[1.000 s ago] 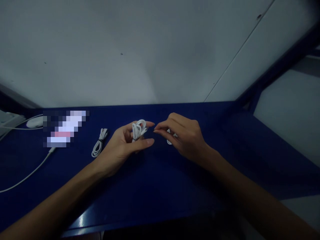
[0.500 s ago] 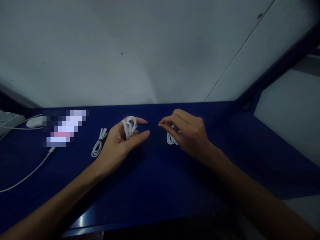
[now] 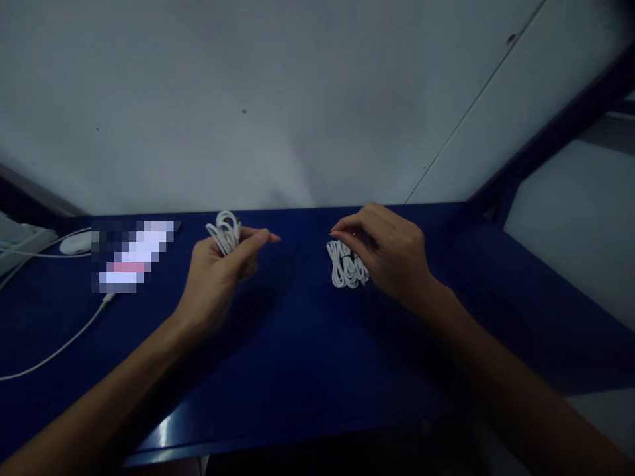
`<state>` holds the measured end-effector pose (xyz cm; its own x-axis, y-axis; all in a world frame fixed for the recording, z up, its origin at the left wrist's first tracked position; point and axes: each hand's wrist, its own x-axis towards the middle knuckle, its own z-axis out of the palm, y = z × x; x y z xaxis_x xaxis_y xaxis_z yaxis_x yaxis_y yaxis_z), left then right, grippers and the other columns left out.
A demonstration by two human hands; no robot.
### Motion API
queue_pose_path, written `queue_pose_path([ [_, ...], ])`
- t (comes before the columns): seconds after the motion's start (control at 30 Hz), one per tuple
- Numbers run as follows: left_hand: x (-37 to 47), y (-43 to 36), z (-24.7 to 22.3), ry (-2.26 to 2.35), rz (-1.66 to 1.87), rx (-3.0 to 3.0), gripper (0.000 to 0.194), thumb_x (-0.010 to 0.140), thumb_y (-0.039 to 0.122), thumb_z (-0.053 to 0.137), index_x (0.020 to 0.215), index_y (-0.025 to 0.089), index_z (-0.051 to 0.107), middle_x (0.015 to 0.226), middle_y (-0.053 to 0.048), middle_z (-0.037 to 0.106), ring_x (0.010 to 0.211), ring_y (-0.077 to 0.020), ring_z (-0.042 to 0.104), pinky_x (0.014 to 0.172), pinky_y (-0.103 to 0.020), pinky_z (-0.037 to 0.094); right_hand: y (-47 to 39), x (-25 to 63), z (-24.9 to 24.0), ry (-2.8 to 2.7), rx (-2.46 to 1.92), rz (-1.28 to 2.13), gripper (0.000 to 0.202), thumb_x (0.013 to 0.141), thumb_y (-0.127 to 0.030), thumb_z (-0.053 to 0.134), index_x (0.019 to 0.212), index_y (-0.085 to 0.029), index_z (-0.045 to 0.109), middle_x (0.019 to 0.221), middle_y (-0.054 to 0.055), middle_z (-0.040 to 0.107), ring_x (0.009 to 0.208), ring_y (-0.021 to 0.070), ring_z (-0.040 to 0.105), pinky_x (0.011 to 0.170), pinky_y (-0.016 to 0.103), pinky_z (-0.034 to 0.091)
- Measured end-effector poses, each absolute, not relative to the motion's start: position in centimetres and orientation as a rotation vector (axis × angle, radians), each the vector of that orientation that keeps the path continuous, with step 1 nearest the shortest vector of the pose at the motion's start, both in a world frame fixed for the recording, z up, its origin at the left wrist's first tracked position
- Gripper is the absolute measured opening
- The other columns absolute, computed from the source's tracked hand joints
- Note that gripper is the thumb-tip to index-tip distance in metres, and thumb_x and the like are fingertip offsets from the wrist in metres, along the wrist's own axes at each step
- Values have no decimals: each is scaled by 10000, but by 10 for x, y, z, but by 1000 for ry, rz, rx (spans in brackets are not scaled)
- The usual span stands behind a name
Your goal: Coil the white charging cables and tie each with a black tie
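A coiled white cable [image 3: 227, 235] is in my left hand [image 3: 218, 271], its loops standing up above the thumb; the thumb and index finger are pressed together. To the right, my right hand [image 3: 389, 248] has thumb and fingertips pinched together, and anything between them is too small to make out. Beneath and beside that hand, several bundled white cables [image 3: 342, 268] lie on the blue table [image 3: 297, 370], partly covered by it.
A blurred-out lit screen [image 3: 136, 258] lies at the left, with a white cord [image 3: 74, 347] running from it. Behind it is a white rounded object [image 3: 77, 243]. A pale wall [image 3: 278, 99] rises along the table's back edge.
My left hand has moved left with its cable, and its thumb and index finger have closed together. My right hand has moved slightly right, showing more bundles. The bundle beside my left hand no longer shows.
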<state>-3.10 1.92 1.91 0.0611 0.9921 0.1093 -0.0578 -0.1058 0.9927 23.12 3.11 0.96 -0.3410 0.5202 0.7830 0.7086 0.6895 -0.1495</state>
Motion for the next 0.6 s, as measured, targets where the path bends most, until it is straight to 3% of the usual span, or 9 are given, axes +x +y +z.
queue_pose_path([
  [0.13,-25,12,17,1094,1028,1303,290,927,473,824,959,188,869,634,41,350,567,-94,271,519,-294,189,27,227,10,-2052,-898,-219,90,1081,-182,668,1008,-207,715,878,23,744,743,143,654,598,281,516],
  [0.37,-21,10,19,1087,956,1227,270,893,448,860,926,180,869,587,53,324,545,-81,243,516,-296,150,22,222,10,-2045,-875,-79,93,1051,-131,671,1019,-201,723,867,17,722,758,145,649,611,285,520],
  [0.47,-23,13,17,1114,960,1208,262,886,432,866,958,180,867,611,44,364,555,-78,251,517,-285,161,18,220,13,-1954,-946,233,79,1016,-155,715,1004,-224,752,884,4,721,772,148,663,648,295,541],
  [0.6,-26,15,15,1142,982,1219,230,884,399,862,915,171,860,611,37,397,555,-77,259,511,-271,181,17,221,16,-1784,-1071,817,89,970,-319,794,981,-230,800,877,12,747,710,149,666,570,273,513],
])
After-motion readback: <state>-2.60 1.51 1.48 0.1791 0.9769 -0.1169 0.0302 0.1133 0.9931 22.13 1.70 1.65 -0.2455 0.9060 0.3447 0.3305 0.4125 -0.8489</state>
